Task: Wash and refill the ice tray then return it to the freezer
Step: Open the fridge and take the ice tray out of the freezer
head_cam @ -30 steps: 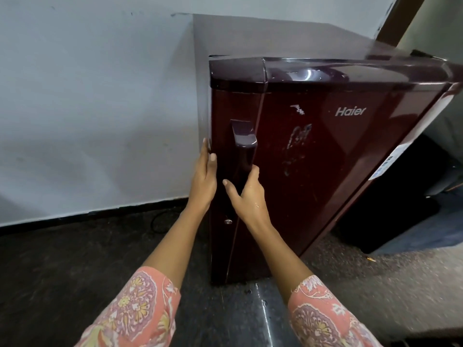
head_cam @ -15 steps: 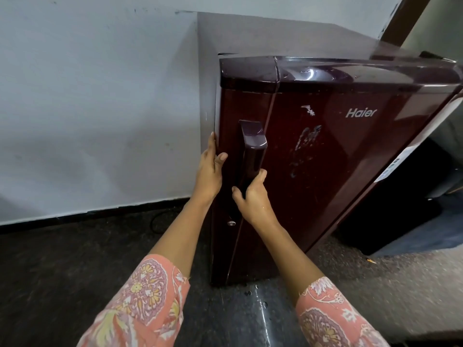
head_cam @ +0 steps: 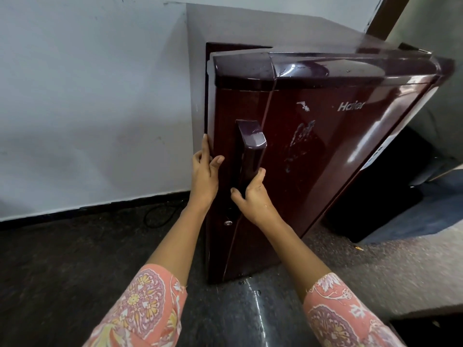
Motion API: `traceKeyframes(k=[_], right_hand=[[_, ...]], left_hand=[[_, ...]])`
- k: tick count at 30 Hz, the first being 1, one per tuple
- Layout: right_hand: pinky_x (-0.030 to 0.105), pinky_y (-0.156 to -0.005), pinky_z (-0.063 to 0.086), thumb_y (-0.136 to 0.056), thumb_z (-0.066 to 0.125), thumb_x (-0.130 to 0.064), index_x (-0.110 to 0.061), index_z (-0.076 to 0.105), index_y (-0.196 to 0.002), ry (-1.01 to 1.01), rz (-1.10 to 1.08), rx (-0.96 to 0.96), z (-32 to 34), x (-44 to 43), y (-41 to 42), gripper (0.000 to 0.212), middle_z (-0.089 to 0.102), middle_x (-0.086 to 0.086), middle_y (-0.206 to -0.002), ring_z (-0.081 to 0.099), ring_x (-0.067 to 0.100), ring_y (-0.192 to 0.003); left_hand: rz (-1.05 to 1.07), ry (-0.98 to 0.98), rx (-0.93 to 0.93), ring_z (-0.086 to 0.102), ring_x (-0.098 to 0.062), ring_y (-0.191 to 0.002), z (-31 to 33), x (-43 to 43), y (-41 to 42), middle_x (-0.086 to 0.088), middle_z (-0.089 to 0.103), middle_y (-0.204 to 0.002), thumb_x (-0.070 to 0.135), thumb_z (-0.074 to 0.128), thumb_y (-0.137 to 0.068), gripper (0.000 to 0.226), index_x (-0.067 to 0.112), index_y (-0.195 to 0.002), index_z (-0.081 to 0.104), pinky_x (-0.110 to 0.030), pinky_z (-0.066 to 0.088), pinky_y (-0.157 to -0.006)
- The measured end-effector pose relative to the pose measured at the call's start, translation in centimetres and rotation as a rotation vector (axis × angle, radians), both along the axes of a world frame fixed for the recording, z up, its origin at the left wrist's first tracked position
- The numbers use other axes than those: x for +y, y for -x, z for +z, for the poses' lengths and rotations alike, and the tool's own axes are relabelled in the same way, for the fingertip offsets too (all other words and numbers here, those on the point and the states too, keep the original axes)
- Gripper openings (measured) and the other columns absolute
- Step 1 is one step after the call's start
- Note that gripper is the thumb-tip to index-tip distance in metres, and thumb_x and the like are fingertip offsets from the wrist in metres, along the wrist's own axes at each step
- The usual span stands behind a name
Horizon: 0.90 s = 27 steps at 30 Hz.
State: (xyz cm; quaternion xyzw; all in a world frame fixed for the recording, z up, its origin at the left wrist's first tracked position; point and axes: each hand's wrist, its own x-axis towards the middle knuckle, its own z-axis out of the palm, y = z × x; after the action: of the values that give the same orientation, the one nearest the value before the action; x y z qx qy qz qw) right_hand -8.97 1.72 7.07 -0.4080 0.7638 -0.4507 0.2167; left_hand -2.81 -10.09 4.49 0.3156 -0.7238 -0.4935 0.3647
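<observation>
head view: right hand (head_cam: 253, 196) curls round the handle (head_cam: 250, 146) of the maroon fridge (head_cam: 250, 28), left hand (head_cam: 204, 176) pinches the free edge of the door (head_cam: 325, 159), thumb on the front. door stands just ajar, a slim gap along its top. ice tray nowhere in sight, neither hand carries it, so whether washing and refilling are done i cannot tell.

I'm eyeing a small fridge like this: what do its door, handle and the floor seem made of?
The door is likely painted sheet metal, glossy maroon; it mirrors bright light and bears pale scuffs. The handle is probably moulded plastic, darker purple-brown, smooth with soft highlights. The floor looks like polished dark speckled stone, perhaps granite; a reflected streak shows.
</observation>
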Motion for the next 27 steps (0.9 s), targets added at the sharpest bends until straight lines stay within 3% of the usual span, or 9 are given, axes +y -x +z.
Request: traceKeyframes(k=[2,6,9,11,14,16,22,25,27], right_hand=[[0.026,-0.074,0.050,-0.090,0.055,-0.013,-0.017,0.019,-0.120,-0.001,0.002,-0.010,0.1,1.5,-0.3,0.047,0.052,-0.002,-0.102,0.055,0.006,-0.081],[0.033,-0.078,0.054,-0.088,0.056,-0.012,-0.024,0.017,-0.109,0.021,0.000,-0.015,-0.2,4.8,-0.7,0.045,0.055,0.003,-0.106,0.059,0.014,-0.090],[0.016,-0.072,0.049,-0.088,0.055,-0.008,-0.020,0.021,-0.108,0.071,0.012,-0.031,-0.2,7.9,-1.0,0.041,0.051,0.001,-0.105,0.055,0.010,-0.091],[0.007,-0.069,0.046,-0.088,0.053,-0.006,-0.014,0.026,-0.113,0.097,0.025,-0.034,-0.3,10.1,-1.2,0.038,0.043,-0.012,-0.101,0.052,0.005,-0.089],[0.011,-0.073,0.046,-0.089,0.054,-0.009,-0.013,0.031,-0.117,0.126,0.014,-0.028,-0.7,13.2,-1.3,0.037,0.042,-0.015,-0.102,0.052,0.005,-0.094],[0.013,-0.074,0.045,-0.088,0.056,-0.010,-0.020,0.035,-0.110,0.164,-0.022,-0.053,-1.2,15.4,-1.4,0.032,0.053,-0.004,-0.104,0.055,0.010,-0.096],[0.008,-0.074,0.044,-0.089,0.055,-0.006,-0.012,0.046,-0.121,0.296,-0.134,-0.107,-2.3,21.8,-1.5,0.034,0.059,-0.012,-0.097,0.057,-0.008,-0.087],[0.007,-0.083,0.042,-0.092,0.054,-0.008,-0.019,0.042,-0.130,0.315,-0.140,-0.127,-2.4,25.2,-0.8,0.041,0.059,-0.015,-0.110,0.055,-0.011,-0.101],[0.019,-0.097,0.043,-0.092,0.054,-0.013,-0.020,0.041,-0.133,0.299,-0.142,-0.142,-2.6,27.5,-0.2,0.043,0.057,-0.010,-0.122,0.052,-0.001,-0.115]], left_hand=[[0.020,-0.023,-0.027,0.042,-0.016,-0.112,0.5,1.9,-0.6,-0.010,0.032,-0.123,0.031,0.035,-0.098,0.060,0.023,-0.149,0.005,-0.027,0.033,-0.105],[0.055,-0.043,-0.022,0.031,-0.023,-0.129,0.7,6.1,-1.7,-0.008,0.027,-0.132,0.045,0.035,-0.092,0.068,0.016,-0.149,0.013,-0.040,0.030,-0.111],[0.095,-0.027,-0.019,0.023,-0.027,-0.134,0.5,9.8,-2.0,-0.014,0.024,-0.141,0.059,0.030,-0.083,0.080,0.011,-0.147,0.016,-0.045,0.025,-0.113],[0.094,-0.011,0.008,0.020,-0.028,-0.137,0.1,11.8,-2.3,-0.016,0.022,-0.146,0.075,0.026,-0.076,0.095,0.010,-0.146,0.017,-0.047,0.022,-0.114],[0.040,-0.078,0.057,0.020,-0.024,-0.140,-0.7,14.1,-2.8,-0.012,0.018,-0.151,0.084,0.033,-0.071,0.102,0.018,-0.145,0.008,-0.048,0.024,-0.114],[0.004,-0.075,0.070,0.022,-0.022,-0.141,-1.0,16.0,-3.0,-0.010,0.016,-0.152,0.081,0.038,-0.074,0.092,0.028,-0.143,0.006,-0.048,0.027,-0.113],[-0.056,-0.125,0.138,0.019,-0.014,-0.141,-0.1,22.9,-3.2,-0.009,0.008,-0.154,0.085,0.044,-0.062,0.119,0.006,-0.141,0.003,-0.027,0.028,-0.112],[-0.041,-0.081,0.209,0.008,-0.005,-0.140,0.0,26.7,-2.6,-0.007,0.000,-0.155,0.081,0.046,-0.066,0.115,0.003,-0.140,0.004,-0.013,0.019,-0.112],[-0.058,-0.087,0.227,0.008,-0.003,-0.138,0.0,29.0,-2.1,-0.007,-0.002,-0.155,0.071,0.049,-0.071,0.108,0.002,-0.141,0.003,-0.015,0.016,-0.114]])
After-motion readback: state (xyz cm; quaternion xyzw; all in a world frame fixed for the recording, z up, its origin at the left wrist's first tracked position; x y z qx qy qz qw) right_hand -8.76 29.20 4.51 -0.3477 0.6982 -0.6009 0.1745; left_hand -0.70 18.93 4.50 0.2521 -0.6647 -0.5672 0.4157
